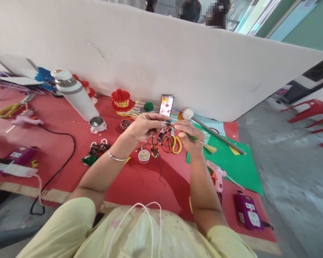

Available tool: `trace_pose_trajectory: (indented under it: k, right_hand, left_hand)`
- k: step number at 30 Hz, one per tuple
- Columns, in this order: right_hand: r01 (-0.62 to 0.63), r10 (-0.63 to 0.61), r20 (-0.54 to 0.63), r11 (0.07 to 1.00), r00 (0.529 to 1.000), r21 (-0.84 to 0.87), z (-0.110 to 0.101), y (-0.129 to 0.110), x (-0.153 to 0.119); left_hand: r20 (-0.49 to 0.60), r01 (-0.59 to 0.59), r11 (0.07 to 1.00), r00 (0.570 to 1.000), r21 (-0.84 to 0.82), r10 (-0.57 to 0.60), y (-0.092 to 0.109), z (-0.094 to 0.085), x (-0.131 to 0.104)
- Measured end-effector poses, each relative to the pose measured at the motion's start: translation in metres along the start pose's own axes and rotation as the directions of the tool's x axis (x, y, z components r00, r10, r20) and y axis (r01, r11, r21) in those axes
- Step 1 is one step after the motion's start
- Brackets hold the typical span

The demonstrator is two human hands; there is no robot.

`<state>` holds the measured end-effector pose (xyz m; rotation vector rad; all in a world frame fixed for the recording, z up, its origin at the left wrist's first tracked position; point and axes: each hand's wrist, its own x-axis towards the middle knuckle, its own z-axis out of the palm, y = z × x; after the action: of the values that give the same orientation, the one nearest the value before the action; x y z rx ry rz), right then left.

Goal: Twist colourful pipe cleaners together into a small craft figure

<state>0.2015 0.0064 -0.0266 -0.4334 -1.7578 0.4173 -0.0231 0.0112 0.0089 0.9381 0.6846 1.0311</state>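
My left hand (146,126) is closed in a pinch on dark yarn above the middle of the red table. Close to its right, my right hand (188,135) is wrapped round a thin crochet hook (191,137) with a green grip, its tip pointing at the left fingers. A strand of dark yarn (160,172) trails down to the table. Below the hands lie scissors (177,145) with red and yellow handles and a round white spool (144,156). A phone (166,106) showing a picture stands behind the fingers.
On the left are a white flask (79,100), a steel cup (98,124) and a purple power strip (18,157). A red woolly ornament (121,102) stands near the white partition (150,53). Rightward lie green sheet (247,168), a pink glue gun (217,176) and another purple strip (249,211).
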Motion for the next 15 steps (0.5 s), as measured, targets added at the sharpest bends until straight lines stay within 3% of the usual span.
trace_pose_trajectory:
  k: [5,15]
  right_hand:
    - [-0.035,0.03,0.071,0.997,0.997,0.067,-0.008,-0.004,0.0]
    - [-0.053,0.04,0.157,0.995,0.987,0.08,-0.022,-0.007,0.0]
  left_hand:
    - [0.037,0.085,0.992,0.995,0.095,-0.089,0.001,-0.003,-0.001]
    - [0.111,0.074,0.976,0.989,0.205,-0.098,0.008,-0.005,-0.001]
